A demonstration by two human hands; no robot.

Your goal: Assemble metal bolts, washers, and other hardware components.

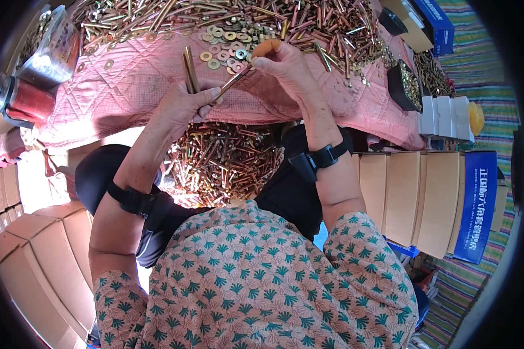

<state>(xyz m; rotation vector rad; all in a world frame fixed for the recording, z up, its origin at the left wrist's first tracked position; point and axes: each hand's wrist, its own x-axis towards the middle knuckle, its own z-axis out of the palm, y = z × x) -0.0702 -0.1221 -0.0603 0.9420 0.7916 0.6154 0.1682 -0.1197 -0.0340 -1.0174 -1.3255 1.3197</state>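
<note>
One dark red jar (32, 103) stands at the far left, just beside a clear plastic container (55, 49). Next, the left hand (183, 106) grips brassy metal rods (191, 70), which point upward, plus a slanted rod (233, 84) that reaches across to the right hand. Loose washers (214, 49) lie near it on pink quilted cloth (128, 75). The right hand (288, 70) pinches the slanted rod's upper end. Farther right, a black tray (395, 87) holds small metal pieces near white boxes (445, 116).
</note>
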